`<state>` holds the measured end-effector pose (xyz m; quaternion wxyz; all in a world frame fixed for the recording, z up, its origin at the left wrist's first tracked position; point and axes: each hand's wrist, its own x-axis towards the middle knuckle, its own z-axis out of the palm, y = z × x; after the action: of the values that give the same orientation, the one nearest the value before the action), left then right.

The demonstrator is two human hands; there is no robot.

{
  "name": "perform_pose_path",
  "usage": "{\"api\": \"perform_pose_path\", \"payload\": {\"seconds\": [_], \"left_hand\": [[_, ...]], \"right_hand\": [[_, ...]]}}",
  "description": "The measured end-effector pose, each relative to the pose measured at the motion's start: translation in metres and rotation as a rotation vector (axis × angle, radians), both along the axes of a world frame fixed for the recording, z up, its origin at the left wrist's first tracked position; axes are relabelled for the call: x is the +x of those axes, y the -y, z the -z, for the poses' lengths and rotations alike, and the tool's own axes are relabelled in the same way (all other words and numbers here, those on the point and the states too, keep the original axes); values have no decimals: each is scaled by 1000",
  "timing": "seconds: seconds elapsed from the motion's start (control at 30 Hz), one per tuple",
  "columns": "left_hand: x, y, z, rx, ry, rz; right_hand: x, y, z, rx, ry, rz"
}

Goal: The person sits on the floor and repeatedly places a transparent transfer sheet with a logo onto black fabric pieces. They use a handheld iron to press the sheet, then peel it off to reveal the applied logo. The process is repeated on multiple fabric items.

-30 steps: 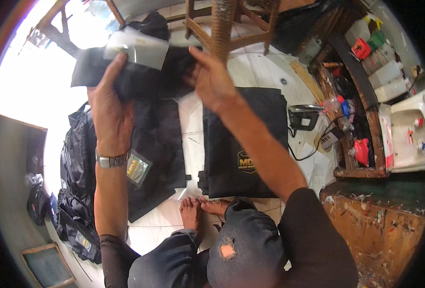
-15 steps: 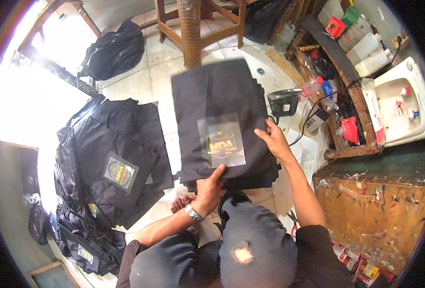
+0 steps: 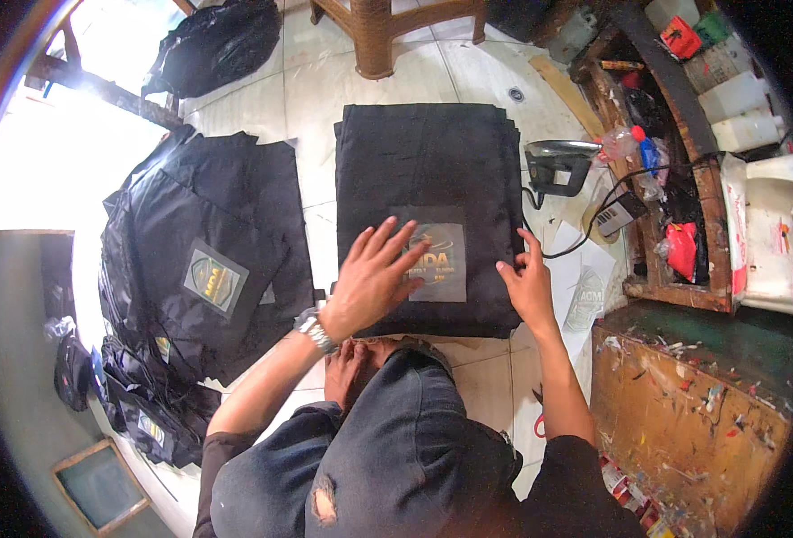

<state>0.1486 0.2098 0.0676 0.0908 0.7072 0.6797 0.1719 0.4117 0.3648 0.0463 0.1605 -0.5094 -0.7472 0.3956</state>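
Note:
A neat stack of black fabric pieces [image 3: 423,152] lies on the tiled floor in front of me, with a translucent sheet bearing a gold emblem [image 3: 437,273] on its top. My left hand [image 3: 368,279] is spread over the left part of that sheet, fingers outstretched. At the stack's right edge is my right hand [image 3: 529,282], fingers apart and slightly bent, touching or very near the fabric. To the left, looser black fabric pieces [image 3: 221,188] are piled, one carrying a similar clear square [image 3: 215,278].
An iron [image 3: 558,170] with a cord sits right of the stack, by white paper [image 3: 576,264] and red-handled scissors [image 3: 541,421]. A brown stool [image 3: 371,36] stands ahead, a black bag [image 3: 212,40] back left. A cluttered wooden shelf [image 3: 638,296] and white basin [image 3: 755,242] line the right.
The fabric held up a second ago lies atop the middle stack. My left hand moved from the stack's lower edge up onto the clear sheet, fingers spreading; my right hand stays at the right edge.

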Motion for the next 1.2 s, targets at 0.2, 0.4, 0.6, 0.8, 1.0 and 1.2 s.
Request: {"api": "perform_pose_path", "payload": {"seconds": [0.2,0.4,0.6,0.8,1.0,1.2], "left_hand": [[3,4,26,-249,-70,-55],[0,-3,32,-271,-30,-24],[-7,1,36,-287,-20,-26],[-8,-1,37,-259,-23,-21],[-6,2,43,-234,4,-21],[-10,9,46,-232,26,-26]], "right_hand": [[5,13,-2,-58,6,80],[16,12,6,-117,98,88],[29,-42,26,228,-125,353],[35,-138,84,374,-180,426],[18,-174,79,415,-1,412],[-20,-137,-87,0,-338,159]]}}
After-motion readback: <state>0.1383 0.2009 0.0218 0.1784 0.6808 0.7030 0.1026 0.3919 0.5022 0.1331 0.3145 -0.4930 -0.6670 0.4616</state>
